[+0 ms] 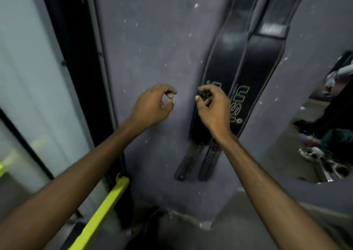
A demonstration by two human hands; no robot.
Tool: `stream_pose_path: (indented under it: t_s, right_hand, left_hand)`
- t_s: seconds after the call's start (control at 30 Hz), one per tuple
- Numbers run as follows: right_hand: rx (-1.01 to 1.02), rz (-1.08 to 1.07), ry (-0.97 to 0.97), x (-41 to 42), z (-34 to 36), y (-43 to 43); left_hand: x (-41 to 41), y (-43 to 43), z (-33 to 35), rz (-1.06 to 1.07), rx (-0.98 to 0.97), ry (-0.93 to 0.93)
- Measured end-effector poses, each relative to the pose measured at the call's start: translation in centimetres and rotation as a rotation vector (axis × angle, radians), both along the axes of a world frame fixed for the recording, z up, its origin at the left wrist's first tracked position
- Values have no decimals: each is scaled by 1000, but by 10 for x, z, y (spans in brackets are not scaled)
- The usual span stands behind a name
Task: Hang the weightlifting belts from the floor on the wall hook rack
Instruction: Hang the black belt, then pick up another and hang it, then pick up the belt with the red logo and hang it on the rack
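Two black leather weightlifting belts hang side by side against the grey wall [152, 39]. The left belt [219, 68] and the right belt [256, 74], which carries pale lettering, both end in narrow straps near the floor. The hook rack is out of view above. My right hand [212, 106] hovers in front of the left belt's lower part, fingers curled and apart, holding nothing. My left hand [154, 104] is to its left over bare wall, fingers loosely curled and empty.
A black frame with an orange mark [76, 39] runs down the left beside a pale panel [24, 68]. A yellow-green bar [107, 205] slants at lower left. A mirror [328, 125] at right reflects gym gear. The floor [191, 236] lies below.
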State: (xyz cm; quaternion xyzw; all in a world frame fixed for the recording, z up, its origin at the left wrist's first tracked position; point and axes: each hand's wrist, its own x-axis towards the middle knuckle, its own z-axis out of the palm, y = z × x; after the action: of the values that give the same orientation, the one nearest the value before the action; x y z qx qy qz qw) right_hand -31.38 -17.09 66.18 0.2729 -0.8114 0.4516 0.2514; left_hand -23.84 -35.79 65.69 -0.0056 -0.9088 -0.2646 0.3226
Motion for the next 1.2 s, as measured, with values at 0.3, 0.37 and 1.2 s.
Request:
stream_pose_path:
  t_s: [0.3, 0.37, 1.2]
  right_hand:
    - [192, 134, -500, 72, -320, -8]
    - [208, 153, -620, 101, -395, -7]
    - [261, 31, -1435, 342, -1075, -59]
  left_hand:
    - [100, -11, -287, 157, 173, -518]
    - [127, -11, -357, 186, 252, -603]
    - [331, -38, -1062, 548, 1023, -1282]
